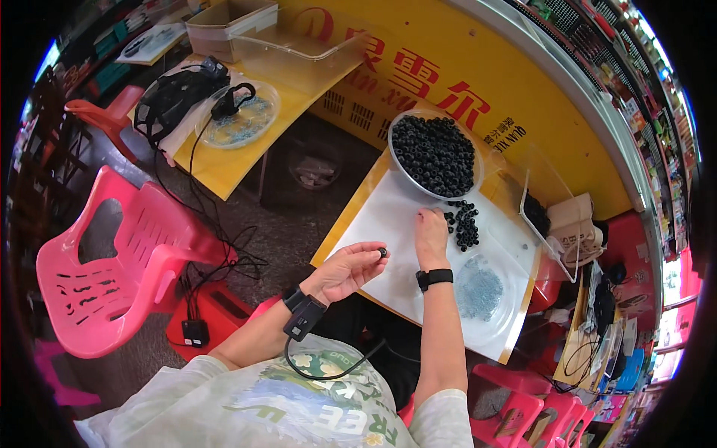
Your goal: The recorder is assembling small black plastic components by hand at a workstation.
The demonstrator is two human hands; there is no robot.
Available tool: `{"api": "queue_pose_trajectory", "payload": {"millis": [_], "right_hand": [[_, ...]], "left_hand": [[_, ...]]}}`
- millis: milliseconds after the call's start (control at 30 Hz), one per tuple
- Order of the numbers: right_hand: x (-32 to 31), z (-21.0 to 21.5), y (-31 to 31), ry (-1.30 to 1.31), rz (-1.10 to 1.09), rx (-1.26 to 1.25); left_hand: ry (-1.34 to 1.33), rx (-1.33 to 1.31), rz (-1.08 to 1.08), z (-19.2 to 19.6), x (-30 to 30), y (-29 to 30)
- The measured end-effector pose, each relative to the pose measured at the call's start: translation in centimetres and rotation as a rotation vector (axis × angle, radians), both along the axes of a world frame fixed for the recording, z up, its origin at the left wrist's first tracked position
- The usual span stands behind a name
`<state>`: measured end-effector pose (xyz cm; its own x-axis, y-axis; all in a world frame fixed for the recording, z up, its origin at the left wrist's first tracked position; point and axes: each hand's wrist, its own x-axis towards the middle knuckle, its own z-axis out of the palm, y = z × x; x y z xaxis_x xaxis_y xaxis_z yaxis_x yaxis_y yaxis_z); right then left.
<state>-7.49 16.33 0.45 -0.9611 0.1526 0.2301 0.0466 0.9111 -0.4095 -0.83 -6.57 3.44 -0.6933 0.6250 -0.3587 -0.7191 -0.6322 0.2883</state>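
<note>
My left hand (349, 270), palm turned up, pinches a small black ring-shaped piece (382, 252) between thumb and fingertips just past the near left edge of the table. Over the white tabletop, my right hand (431, 233) has its fingers curled down beside a loose pile of small black round pieces (467, 230). Whatever those right fingers hold is hidden. Beyond them stands a transparent bowl (395, 154) heaped with the same black pieces. To the right of my right wrist lies a transparent round dish (515, 299) with many tiny pale-blue bits (479, 287).
A transparent bin (549, 239) stands at the table's right edge. Left are a pink chair (71, 261) and trailing black cables (216, 246). Another yellow table (239, 168) holds a dish (270, 112) and black straps. A cable runs from my left wrist device (302, 321).
</note>
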Motion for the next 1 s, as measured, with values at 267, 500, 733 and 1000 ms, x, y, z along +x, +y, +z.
{"api": "queue_pose_trajectory", "payload": {"millis": [267,500,733,1000], "right_hand": [[5.9,5.9,-2.7,0.018,0.004,-0.708],[12.5,9.3,-4.0,0.017,-0.097,-1.140],[14.0,9.2,-3.8,0.165,-0.001,-0.772],[14.3,8.9,-3.9,0.196,0.004,-0.697]], "left_hand": [[0.009,0.009,-0.012,0.0,-0.2,0.9],[0.067,-0.052,-0.091,0.5,0.3,3.0],[0.119,-0.033,-0.142,0.1,0.7,4.0],[0.178,-0.091,-0.146,0.4,0.7,4.4]]}}
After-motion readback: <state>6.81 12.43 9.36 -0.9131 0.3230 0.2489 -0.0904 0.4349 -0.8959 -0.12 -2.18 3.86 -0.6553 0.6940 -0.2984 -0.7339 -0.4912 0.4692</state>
